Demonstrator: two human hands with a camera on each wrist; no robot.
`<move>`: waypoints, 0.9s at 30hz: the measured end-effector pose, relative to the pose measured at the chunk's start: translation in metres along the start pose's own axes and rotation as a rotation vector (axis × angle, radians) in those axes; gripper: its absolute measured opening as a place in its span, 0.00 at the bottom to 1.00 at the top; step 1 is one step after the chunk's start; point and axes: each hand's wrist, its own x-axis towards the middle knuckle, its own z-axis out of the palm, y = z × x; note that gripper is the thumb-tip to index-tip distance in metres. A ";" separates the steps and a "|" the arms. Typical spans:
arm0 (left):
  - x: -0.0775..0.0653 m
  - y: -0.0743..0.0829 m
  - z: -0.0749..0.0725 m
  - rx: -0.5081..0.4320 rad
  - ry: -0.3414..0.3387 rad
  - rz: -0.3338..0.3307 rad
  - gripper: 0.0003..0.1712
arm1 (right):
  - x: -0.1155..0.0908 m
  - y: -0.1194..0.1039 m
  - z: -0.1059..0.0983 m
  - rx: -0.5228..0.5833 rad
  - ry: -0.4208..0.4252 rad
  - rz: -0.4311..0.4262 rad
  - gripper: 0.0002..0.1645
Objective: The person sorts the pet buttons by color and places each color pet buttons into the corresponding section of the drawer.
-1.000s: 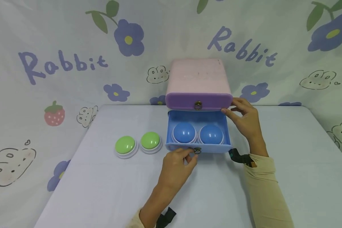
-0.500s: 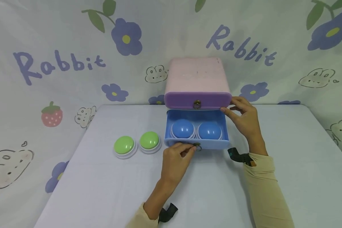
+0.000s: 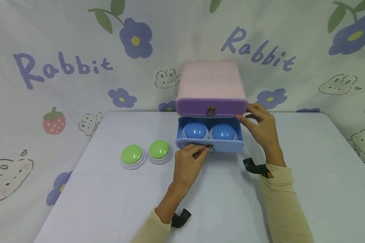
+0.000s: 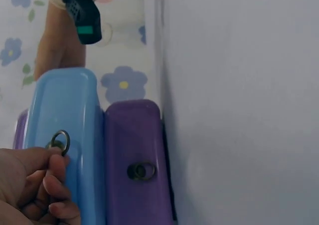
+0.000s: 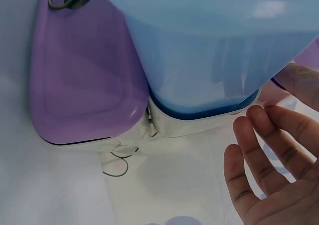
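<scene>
The blue drawer (image 3: 225, 146) now sits further inside the pink cabinet (image 3: 211, 79) than half a second ago, shifted toward twelve o'clock, and the left hand (image 3: 187, 163) moves in with it; the right hand (image 3: 263, 130) holds its place. Still partly out, the drawer lies at six o'clock from the upper purple drawer (image 3: 191, 107), two white-rimmed blue domes (image 3: 196, 130) side by side within. The left hand's fingers pinch the ring handle (image 3: 210, 145) from eight o'clock. The right hand, at three o'clock from the blue drawer, rests its thumb on the cabinet's front edge; its other fingers extend loosely beside the side wall. Two green domes (image 3: 159, 149) stand on the white tabletop (image 3: 109, 195) around nine o'clock, apart from the drawer. The left wrist view shows a lower purple drawer (image 4: 134, 135) beneath the blue one.
</scene>
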 end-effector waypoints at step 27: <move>0.045 -0.024 0.020 -0.045 0.023 0.008 0.06 | -0.004 -0.033 0.000 0.034 0.004 -0.016 0.24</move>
